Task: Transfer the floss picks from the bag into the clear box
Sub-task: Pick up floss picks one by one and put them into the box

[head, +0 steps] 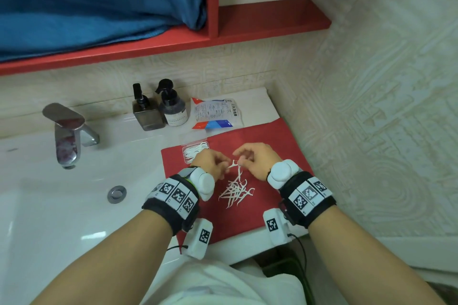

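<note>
A floss pick (233, 164) is being pinched between the left hand (210, 161) and right hand (255, 160) above the loose pile (235, 192), beside the clear box (194, 151).

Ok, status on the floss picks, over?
Left hand and right hand pinching floss picks above the loose pile on the red mat. Clear box open, part filled. Bag lies behind. Nothing blocking.
</note>
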